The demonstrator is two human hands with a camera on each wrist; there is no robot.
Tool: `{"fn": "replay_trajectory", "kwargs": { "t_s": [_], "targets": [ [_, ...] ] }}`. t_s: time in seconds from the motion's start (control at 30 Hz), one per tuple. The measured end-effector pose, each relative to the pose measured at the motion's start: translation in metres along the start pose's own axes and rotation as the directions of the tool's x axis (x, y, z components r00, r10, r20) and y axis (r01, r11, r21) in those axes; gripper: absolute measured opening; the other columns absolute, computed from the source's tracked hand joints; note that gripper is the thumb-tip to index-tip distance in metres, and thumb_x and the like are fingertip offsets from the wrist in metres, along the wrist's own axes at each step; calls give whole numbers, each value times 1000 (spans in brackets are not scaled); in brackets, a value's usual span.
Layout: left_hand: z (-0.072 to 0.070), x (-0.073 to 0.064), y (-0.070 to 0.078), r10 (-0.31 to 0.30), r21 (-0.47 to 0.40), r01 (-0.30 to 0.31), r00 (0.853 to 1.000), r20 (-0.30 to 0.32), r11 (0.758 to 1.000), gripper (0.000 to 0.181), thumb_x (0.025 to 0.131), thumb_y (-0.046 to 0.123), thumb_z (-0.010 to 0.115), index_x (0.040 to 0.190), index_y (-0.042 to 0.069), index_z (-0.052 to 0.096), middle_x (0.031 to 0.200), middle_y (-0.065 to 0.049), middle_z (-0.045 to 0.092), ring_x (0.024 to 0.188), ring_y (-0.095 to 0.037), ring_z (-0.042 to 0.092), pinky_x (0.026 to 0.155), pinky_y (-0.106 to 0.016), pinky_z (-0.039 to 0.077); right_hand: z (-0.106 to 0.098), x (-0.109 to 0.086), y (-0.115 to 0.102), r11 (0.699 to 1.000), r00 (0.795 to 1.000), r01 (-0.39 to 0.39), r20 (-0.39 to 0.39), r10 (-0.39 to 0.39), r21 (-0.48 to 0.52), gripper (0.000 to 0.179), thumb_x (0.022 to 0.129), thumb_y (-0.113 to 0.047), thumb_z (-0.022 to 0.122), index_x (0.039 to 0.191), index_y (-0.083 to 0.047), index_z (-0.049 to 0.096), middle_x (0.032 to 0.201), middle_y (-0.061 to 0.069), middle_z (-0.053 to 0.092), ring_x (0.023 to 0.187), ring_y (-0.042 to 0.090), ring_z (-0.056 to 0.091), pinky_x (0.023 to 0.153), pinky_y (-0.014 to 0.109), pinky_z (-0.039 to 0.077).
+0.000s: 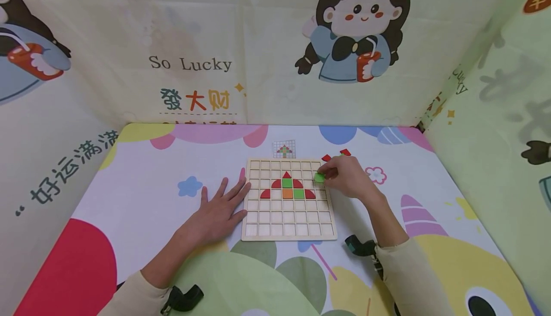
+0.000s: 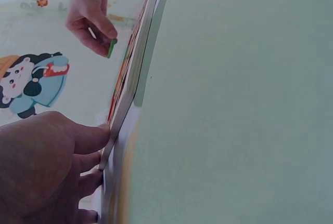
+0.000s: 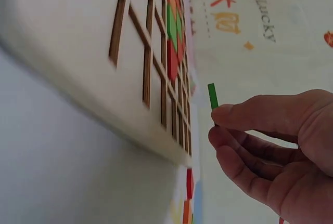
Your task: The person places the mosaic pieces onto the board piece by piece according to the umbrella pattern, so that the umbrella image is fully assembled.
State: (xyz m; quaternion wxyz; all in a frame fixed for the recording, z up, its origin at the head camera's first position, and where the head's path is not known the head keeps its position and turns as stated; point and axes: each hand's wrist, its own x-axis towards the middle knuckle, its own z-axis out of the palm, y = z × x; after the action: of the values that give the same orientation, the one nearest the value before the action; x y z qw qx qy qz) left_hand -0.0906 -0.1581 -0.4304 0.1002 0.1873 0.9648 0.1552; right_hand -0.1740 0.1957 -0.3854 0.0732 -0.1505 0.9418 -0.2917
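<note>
A pale wooden grid board (image 1: 288,230) lies flat on the table. Set in its cells are a red triangle (image 1: 286,175) at the top, green squares (image 1: 299,193), an orange square (image 1: 287,193) and several red rounded-corner pieces (image 1: 310,194). My right hand (image 1: 346,177) pinches a green square tile (image 1: 319,177) between thumb and fingertips, over the board's right edge. In the right wrist view the tile (image 3: 213,96) shows edge-on, raised off the board. With fingers spread, my left hand (image 1: 219,214) rests along the board's left side, its thumb and fingertips at the edge (image 2: 120,117).
Behind the board lies a small printed pattern card (image 1: 284,149). Loose red pieces (image 1: 345,152) lie past my right hand, partly hidden by it. The table is covered with a cartoon-printed cloth (image 1: 142,196); printed fabric walls (image 1: 275,67) stand around it.
</note>
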Motion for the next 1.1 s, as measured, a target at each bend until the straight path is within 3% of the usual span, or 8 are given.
{"fn": "replay_trajectory", "kwargs": {
  "t_s": [0.3,0.63,0.87,1.1],
  "targets": [
    [-2,-1,1,-2,-12,2,1000,6,1000,70,107,43,52,167,21,24,175,-2,21,161,-44,8,116,-83,5,21,-1,-34,997,994,77,72,-79,27,26,84,1,80,109,-7,82,99,3,75,84,15,66,76,31,57],
    [0,0,-2,-6,-16,7,1000,18,1000,70,107,44,51,168,23,22,176,-1,19,162,-44,7,116,-82,4,43,7,-57,985,978,169,117,-170,22,19,84,-2,84,103,-5,82,95,3,79,80,10,69,76,26,59],
    [0,1,-2,-11,-17,12,999,30,1000,71,107,44,52,168,23,22,176,-1,18,162,-44,5,116,-83,4,56,12,-69,981,971,194,139,-193,6,8,85,-2,83,89,-8,82,84,-1,76,77,10,65,74,24,58],
    [0,1,-2,-6,-8,6,1000,27,1000,70,107,43,51,168,23,22,176,0,18,162,-44,6,116,-83,5,67,16,-78,976,971,209,131,-200,-60,7,86,-2,82,89,-7,83,86,1,78,76,11,64,72,23,57]
  ]
}}
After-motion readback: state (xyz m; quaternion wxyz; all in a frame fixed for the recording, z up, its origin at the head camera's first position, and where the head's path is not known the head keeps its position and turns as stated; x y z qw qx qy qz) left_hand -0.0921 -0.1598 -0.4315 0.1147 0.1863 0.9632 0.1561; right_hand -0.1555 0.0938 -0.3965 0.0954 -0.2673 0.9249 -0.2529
